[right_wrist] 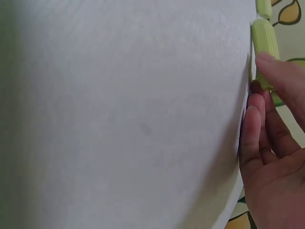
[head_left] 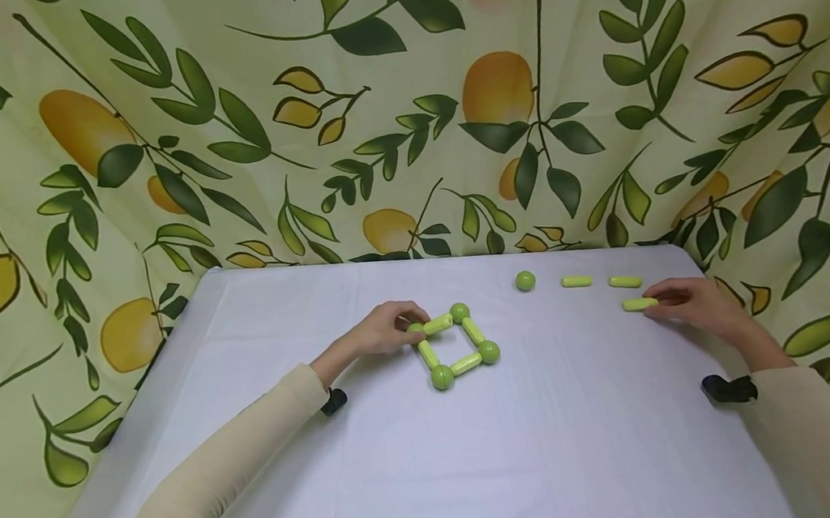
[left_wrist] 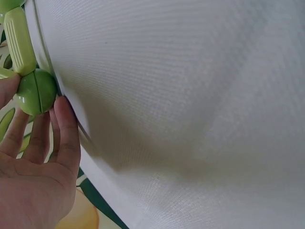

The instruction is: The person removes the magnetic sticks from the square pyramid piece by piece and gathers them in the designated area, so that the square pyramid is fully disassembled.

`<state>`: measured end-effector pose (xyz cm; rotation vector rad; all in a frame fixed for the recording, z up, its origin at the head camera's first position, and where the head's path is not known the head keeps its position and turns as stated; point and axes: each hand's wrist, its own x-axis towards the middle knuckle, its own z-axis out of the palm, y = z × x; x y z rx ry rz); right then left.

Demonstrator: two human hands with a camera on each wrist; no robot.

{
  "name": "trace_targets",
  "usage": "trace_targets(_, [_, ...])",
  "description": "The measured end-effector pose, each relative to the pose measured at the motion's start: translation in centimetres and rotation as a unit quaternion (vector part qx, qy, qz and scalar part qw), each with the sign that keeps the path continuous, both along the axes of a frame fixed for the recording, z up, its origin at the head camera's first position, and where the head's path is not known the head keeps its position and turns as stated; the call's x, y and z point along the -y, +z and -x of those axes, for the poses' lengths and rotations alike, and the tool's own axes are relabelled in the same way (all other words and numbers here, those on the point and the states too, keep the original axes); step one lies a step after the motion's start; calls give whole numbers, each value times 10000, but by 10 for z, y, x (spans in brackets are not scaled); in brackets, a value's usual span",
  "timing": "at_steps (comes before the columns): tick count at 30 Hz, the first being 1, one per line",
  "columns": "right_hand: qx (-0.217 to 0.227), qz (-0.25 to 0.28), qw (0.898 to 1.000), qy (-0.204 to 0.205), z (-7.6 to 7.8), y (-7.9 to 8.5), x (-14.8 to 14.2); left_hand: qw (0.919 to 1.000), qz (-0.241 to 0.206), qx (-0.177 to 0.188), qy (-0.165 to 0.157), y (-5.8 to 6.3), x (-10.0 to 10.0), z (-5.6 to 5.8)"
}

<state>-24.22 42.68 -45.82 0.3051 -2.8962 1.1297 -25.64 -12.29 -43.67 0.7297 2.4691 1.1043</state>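
A green rod-and-ball square is pinched at its leftmost ball by the fingers of the left hand, apparently for steadiness, while well right of the square a loose rod is gripped at one end by the right hand, seemingly leaving the other free.

The person's left sleeve and right sleeve are long, plain and cream; a small black device shows beside each cuff.

No text, label, brand, number or sign can be read in any view: not on the green balls, the rods, the white-covered counter or the leaf-patterned curtain.
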Motion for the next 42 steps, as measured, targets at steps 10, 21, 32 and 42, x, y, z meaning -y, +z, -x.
trace_targets(10, [117,-18,9999,27,3,0,7,10000,-17,25,-26,0,1,1])
trace_targets(21, [-156,735,9971,125,-3,12,4,9998,-64,2,-209,-2,1,4])
trace_targets(32, [-181,1292,9888,718,10,18,55,9989,-177,-90,-418,-1,4,8])
trace_targets(42, [162,1650,9774,1308,26,18,112,9977,-220,-319,-562,-2,3,12])
